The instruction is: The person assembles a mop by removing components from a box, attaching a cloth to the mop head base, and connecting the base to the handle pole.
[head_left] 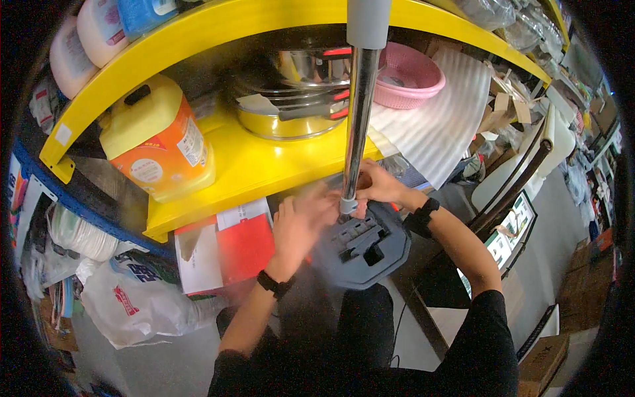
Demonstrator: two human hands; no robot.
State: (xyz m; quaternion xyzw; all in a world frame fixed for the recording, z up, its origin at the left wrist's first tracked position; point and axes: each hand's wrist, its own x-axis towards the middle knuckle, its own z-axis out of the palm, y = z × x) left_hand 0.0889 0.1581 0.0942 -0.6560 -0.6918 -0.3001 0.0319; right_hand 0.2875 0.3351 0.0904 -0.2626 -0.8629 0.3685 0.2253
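A shiny metal pole (355,126) with a grey upper sleeve stands upright in front of me. A grey collar (347,206) sits at its lower end, over a dark grey, many-sided plastic base (390,245) with slots and recesses. From the left, my left hand (301,221) reaches to the collar; motion smears its fingers. My right hand (380,184) is bent in beside the pole just above the base, its fingers curled together. The pole partly covers those fingertips, and what they pinch cannot be made out. Both wrists wear black bands.
A yellow shelf (231,165) carries a yellow jug (159,139), stacked steel pans (291,122) and a pink basket (410,76). Foam sheeting (456,99) hangs over its right part. A red-and-white package (245,246) and a white plastic bag (142,301) lie at left. Cardboard boxes (582,284) stand right.
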